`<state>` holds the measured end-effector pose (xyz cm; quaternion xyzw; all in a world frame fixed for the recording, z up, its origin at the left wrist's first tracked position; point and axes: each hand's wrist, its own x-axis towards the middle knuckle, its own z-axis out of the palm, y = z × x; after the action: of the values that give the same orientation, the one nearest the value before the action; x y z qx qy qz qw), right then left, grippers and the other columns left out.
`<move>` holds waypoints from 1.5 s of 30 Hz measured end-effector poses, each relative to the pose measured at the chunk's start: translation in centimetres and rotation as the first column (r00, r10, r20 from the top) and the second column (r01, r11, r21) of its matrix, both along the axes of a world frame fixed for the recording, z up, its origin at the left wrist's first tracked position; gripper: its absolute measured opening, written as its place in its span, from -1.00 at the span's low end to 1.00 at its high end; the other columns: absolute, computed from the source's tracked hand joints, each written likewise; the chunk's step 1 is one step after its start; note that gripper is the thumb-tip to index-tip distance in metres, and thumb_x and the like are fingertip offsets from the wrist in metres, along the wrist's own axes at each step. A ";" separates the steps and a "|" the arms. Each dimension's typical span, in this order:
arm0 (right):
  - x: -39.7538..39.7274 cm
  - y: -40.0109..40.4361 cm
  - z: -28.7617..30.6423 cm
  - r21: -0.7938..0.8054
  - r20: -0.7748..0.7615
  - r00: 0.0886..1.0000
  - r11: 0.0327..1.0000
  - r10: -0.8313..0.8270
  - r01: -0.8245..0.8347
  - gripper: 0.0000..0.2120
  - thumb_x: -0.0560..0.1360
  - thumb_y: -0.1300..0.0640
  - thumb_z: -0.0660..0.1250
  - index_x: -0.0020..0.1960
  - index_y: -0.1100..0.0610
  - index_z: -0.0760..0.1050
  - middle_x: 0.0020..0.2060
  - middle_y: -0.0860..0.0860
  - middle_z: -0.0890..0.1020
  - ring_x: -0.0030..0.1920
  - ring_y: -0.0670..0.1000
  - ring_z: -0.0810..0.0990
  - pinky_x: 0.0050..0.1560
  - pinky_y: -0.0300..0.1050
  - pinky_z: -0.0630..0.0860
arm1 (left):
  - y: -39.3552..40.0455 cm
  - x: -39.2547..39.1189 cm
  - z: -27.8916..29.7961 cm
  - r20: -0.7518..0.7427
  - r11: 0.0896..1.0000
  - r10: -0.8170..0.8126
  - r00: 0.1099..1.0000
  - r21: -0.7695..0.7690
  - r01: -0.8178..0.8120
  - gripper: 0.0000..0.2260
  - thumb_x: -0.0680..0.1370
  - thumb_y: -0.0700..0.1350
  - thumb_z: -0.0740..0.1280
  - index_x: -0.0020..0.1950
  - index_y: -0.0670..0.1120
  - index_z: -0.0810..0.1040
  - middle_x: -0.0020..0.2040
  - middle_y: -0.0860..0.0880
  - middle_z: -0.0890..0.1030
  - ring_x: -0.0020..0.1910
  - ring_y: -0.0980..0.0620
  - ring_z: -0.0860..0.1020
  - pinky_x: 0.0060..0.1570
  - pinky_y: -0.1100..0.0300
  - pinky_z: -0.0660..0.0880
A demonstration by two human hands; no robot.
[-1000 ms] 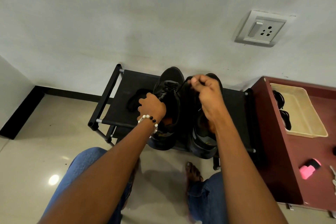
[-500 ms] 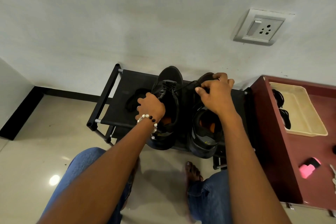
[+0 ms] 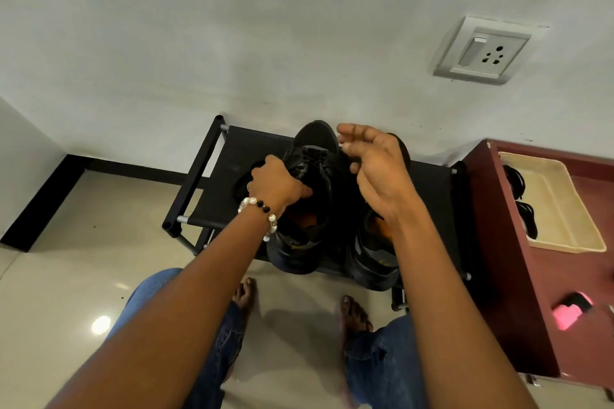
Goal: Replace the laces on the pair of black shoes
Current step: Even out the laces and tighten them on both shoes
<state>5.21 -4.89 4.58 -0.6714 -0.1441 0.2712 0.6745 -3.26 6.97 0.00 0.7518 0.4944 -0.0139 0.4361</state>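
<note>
My left hand (image 3: 277, 184) grips the collar of one of two black lace-up shoes (image 3: 312, 176) on the black fabric rack (image 3: 212, 206), right hand (image 3: 372, 166) loosely curled above, whether pinching the thin, limp lace I cannot tell; best pinched near its tip.

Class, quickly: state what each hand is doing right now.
Left hand: grips the left black shoe at its collar.
Right hand: raised above the shoes, fingers loosely curled; whether it pinches a lace cannot be told.
</note>
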 end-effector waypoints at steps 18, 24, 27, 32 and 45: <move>1.7 -0.6 -2.2 0.041 -0.049 0.989 0.989 -0.141 0.143 -0.66 0.51 0.56 0.17 0.14 0.23 0.51 -0.04 0.17 0.64 -0.01 0.07 0.68 0.07 -0.16 0.61 | 1.2 -0.5 1.7 0.430 0.999 -0.030 0.902 -0.002 0.034 -0.87 0.48 -0.22 0.46 0.01 -0.11 0.67 -0.16 -0.02 0.67 -0.28 0.16 0.60 -0.22 0.38 0.52; 2.1 -2.6 -1.9 -0.694 0.328 0.659 0.646 0.677 -0.318 -0.73 0.32 0.24 0.57 -0.13 -0.07 0.60 -0.11 -0.08 0.61 -0.02 -0.07 0.55 0.07 -0.08 0.51 | 1.3 -0.4 1.2 0.385 1.000 -0.009 0.923 0.015 0.003 -0.84 0.42 -0.24 0.51 -0.04 -0.11 0.66 -0.17 -0.02 0.66 -0.20 0.14 0.61 -0.10 0.29 0.57; 1.6 -2.2 -1.9 -0.769 0.374 0.495 0.561 0.784 -0.308 -0.64 0.30 0.14 0.59 0.03 -0.13 0.65 -0.01 -0.06 0.50 0.04 -0.04 0.36 0.04 -0.18 0.33 | 1.5 -0.6 1.0 0.339 1.000 0.005 0.941 -0.005 -0.003 -0.80 0.36 -0.18 0.57 -0.08 -0.07 0.64 -0.15 -0.03 0.66 -0.14 0.09 0.63 -0.02 0.16 0.60; 1.6 -1.5 -2.9 -0.767 0.397 0.428 0.550 0.812 -0.332 -0.77 0.31 0.10 0.57 -0.06 -0.09 0.70 -0.08 -0.07 0.42 0.00 -0.04 0.28 -0.04 -0.35 0.26 | 1.4 -0.8 1.0 0.241 0.997 -0.080 0.967 0.035 0.074 -0.67 0.27 -0.09 0.62 -0.04 -0.09 0.63 -0.12 -0.03 0.63 -0.11 0.08 0.61 -0.03 0.19 0.57; 1.7 1.3 -4.3 -0.459 0.562 0.740 0.884 0.369 -0.091 -0.90 0.46 0.17 0.47 -0.04 0.15 0.70 -0.27 -0.07 0.66 -0.26 -0.22 0.59 -0.17 -0.49 0.44 | 1.4 -1.1 0.6 0.192 0.977 -0.177 0.965 0.151 0.149 -0.70 0.41 -0.08 0.53 0.13 -0.06 0.66 0.03 -0.03 0.65 -0.03 0.05 0.59 0.02 0.17 0.56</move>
<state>6.95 -3.57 0.28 -0.8227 -0.3878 0.1351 0.3930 -4.40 8.34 0.57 0.8153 0.3829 0.0610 0.4301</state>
